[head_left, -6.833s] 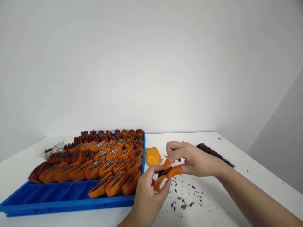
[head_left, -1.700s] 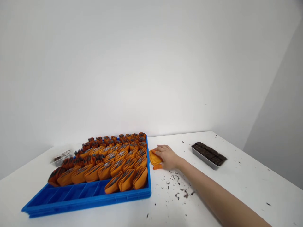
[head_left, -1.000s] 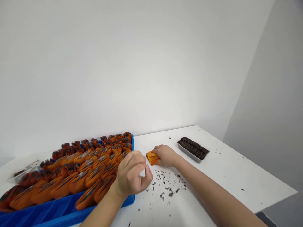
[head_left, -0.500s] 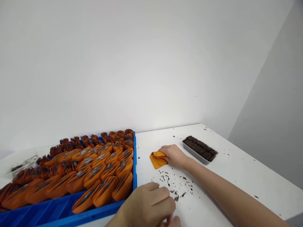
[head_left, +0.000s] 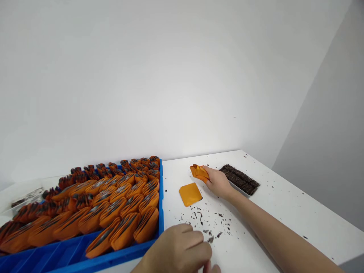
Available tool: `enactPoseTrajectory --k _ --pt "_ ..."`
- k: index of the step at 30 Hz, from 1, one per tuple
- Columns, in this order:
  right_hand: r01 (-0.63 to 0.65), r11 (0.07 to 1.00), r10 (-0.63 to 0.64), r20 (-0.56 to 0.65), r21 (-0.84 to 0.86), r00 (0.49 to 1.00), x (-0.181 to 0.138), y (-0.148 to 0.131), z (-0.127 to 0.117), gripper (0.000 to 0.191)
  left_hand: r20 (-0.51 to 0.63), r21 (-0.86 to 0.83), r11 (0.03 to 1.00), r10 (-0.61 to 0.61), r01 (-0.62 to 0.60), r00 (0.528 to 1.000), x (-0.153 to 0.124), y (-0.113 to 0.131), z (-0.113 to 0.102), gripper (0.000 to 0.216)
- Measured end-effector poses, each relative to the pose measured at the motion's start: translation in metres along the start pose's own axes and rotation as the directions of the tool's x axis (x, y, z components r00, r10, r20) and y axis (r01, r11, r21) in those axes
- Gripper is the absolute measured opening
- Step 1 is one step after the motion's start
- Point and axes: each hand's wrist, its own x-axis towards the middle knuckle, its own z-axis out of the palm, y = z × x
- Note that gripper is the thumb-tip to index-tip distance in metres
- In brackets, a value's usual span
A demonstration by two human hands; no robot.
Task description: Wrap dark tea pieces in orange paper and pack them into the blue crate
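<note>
My right hand (head_left: 220, 184) is raised a little over the white table, its fingers closed on a folded orange pouch (head_left: 199, 173). Just below that, a flat square orange pouch (head_left: 190, 194) lies on the tabletop, touched by nothing. Low in the view is my left hand (head_left: 182, 248), back up, with its fingers curled and pressed together. Whatever it may hold is hidden under the fingers. Dark crumbs (head_left: 210, 227) are scattered on the table between the two hands.
On the left stands a blue tray (head_left: 161, 189) with rows of orange pouches (head_left: 122, 231) showing dark contents. A white container of thin dark strips (head_left: 241, 180) is behind my right hand. At far left, a white tub (head_left: 24, 189) holds dark bits. A wall backs the table.
My right hand has lifted the folded orange pouch up and slightly right, uncovering the flat pouch left on the table. My left hand has barely moved.
</note>
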Motion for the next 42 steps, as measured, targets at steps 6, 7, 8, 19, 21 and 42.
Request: enactPoseTrajectory --k 6,7,8,19,21,42 --pt "0.039 0.993 -0.038 0.008 -0.116 0.999 0.012 0.007 0.014 0.023 0.018 -0.013 1.0 -0.024 0.025 1.0 0.0 0.0 -0.002 0.027" --pt "0.047 0.991 -0.045 0.017 -0.128 0.999 0.014 0.007 0.017 0.025 0.015 -0.017 1.0 -0.023 0.023 1.0 0.0 0.0 -0.001 0.026" --pt "0.057 0.989 -0.053 0.027 -0.136 0.998 0.015 0.007 0.019 0.028 0.009 -0.022 1.0 -0.023 0.023 1.0 0.0 -0.001 0.0 0.026" --pt "0.08 0.983 -0.083 -0.016 -0.168 0.996 0.01 0.0 0.019 0.068 0.039 0.026 0.999 -0.027 0.027 0.999 0.002 -0.001 0.0 0.028" --pt "0.065 0.982 -0.071 -0.029 -0.179 0.997 0.01 0.0 0.016 0.057 0.016 0.08 0.997 0.023 -0.025 1.0 0.002 -0.001 0.001 0.024" --pt "0.346 0.922 -0.375 0.178 0.175 0.91 -0.015 -0.023 0.007 0.071 -0.031 -0.034 0.999 -0.035 0.034 0.999 -0.006 -0.003 0.005 0.027"
